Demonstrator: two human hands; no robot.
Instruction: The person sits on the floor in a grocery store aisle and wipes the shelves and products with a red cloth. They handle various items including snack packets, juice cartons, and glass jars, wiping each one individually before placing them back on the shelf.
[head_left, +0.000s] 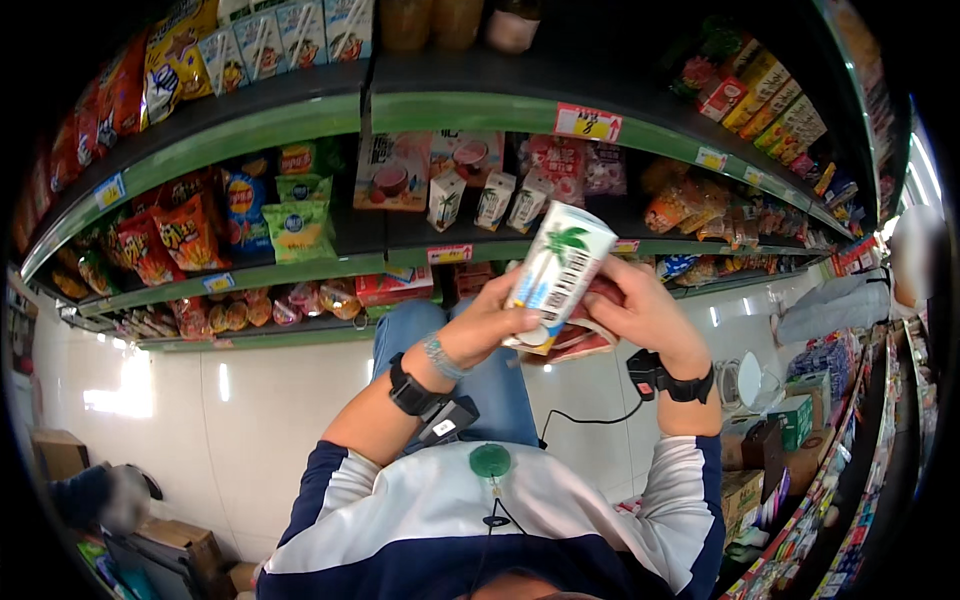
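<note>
My left hand (491, 319) grips the lower left side of a white drink carton (561, 270) with a palm tree and a coconut printed on it. The carton is tilted, its top leaning to the right. Just right of it, my right hand (637, 307) holds a dark red package (589, 330) with a pale loop, partly hidden behind the carton. Beyond my hands, several small white cartons (493, 200) with palm trees stand on the middle shelf, in front of pink and red packages (391, 172).
Green-edged shelves (480, 109) curve across the front, with chip bags (300, 225) at the left and blue-white cartons (304, 34) above. Boxes (795, 420) and shelving stand at the right. One person (832, 300) is at the far right, another (82, 495) at the lower left.
</note>
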